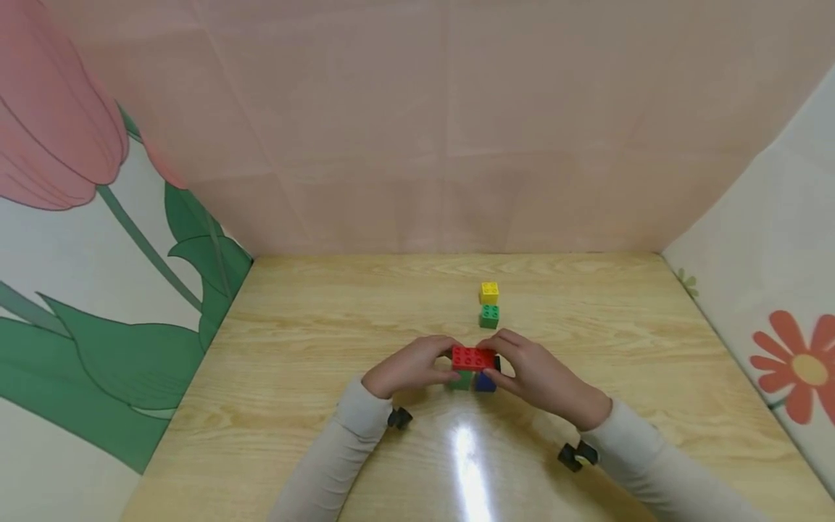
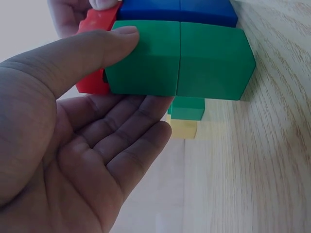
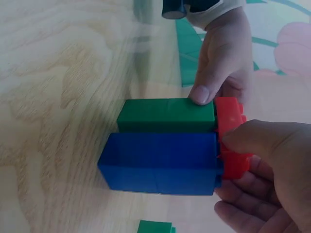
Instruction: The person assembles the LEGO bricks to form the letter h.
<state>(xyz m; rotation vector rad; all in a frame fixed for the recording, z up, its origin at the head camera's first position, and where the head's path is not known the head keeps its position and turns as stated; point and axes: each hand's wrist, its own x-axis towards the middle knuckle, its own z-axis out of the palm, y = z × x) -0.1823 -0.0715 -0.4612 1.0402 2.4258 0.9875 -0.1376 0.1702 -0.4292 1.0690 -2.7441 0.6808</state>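
A red toy brick (image 1: 472, 358) lies across the tops of two small towers. The green tower (image 2: 146, 58) and the blue tower (image 3: 158, 162) stand side by side, each of two stacked bricks. My left hand (image 1: 420, 362) holds the green tower near its top, thumb on the front face and fingers behind. With my right hand (image 1: 538, 373) I pinch the red brick between thumb and fingers, at the end over the blue tower. Some blue studs show beside the red brick in the right wrist view, so I cannot tell whether it sits fully down.
Behind the towers on the wooden table (image 1: 313, 312) are a small green brick (image 1: 489, 316) and a yellow brick (image 1: 489, 293), one behind the other. A pink cloth wall (image 1: 443, 145) closes off the back, and flower-printed panels stand at both sides.
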